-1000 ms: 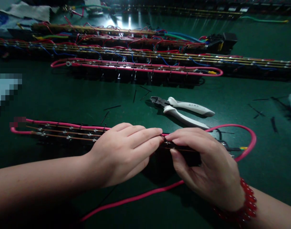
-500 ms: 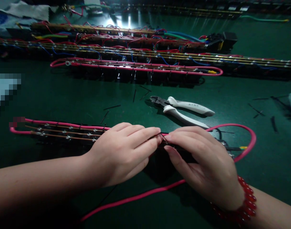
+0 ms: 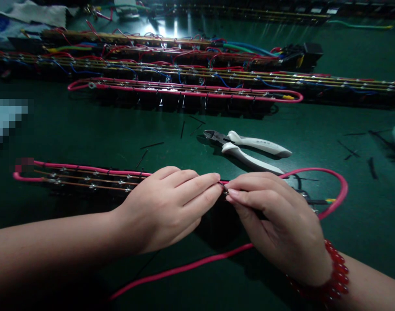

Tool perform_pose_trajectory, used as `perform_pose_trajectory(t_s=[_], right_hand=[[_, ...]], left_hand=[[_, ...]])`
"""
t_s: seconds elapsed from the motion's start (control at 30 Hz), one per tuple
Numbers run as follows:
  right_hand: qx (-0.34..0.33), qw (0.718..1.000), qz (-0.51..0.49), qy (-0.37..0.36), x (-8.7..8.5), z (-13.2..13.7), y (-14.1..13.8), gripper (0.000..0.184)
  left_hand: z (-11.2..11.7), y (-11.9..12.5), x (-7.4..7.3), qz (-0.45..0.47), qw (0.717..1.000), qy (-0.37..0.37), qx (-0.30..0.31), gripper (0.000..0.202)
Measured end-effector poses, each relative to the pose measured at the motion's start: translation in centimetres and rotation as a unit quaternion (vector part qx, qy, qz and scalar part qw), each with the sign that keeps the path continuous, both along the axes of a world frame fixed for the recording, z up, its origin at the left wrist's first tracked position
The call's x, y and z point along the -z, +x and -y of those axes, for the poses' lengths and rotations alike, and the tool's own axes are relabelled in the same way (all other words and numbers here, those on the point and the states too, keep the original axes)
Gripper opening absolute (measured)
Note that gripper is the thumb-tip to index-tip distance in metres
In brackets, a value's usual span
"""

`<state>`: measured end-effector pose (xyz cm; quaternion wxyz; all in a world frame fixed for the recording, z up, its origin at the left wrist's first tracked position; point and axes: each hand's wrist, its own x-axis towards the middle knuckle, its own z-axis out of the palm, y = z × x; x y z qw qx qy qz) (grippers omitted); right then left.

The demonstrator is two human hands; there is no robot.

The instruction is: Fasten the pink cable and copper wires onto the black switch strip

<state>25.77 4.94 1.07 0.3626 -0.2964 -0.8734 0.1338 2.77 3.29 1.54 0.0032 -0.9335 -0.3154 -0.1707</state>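
Observation:
A long black strip of sockets [image 3: 87,181] with copper bars and a pink wire [image 3: 342,190] lies across the green table in front of me. My left hand [image 3: 167,209] rests over its middle, fingers curled and closed onto the strip. My right hand [image 3: 278,224], with a red bead bracelet at the wrist, meets it fingertip to fingertip, thumb and fingers pinching something thin and dark at the strip that I cannot make out. The pink wire loops around the right end and runs back under my wrists.
White-handled cutters [image 3: 249,149] lie just beyond my hands. Farther back lie several more wired strips [image 3: 184,93] in rows. Short black offcuts [image 3: 152,146] are scattered on the green mat [image 3: 71,134]. White cloth sits at the far left corner.
My right thumb and fingers have closed tighter into a pinch against my left fingertips. The left hand and the strip have hardly moved.

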Motion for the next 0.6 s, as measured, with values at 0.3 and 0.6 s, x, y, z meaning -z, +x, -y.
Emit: perform_pose_trajectory(t_s=[0.3,0.6], right_hand=[[-0.002,1.0,-0.007,-0.01,0.01,0.08,-0.05,0.023],[0.002,1.0,-0.01,-0.013,0.05,-0.11,-0.06,0.022]], left_hand=[[0.12,0.12,-0.14,0.009,1.0,0.012,-0.009,0.032],[0.38,0.33,-0.33,0.011,0.999,-0.008,-0.032,0.029]])
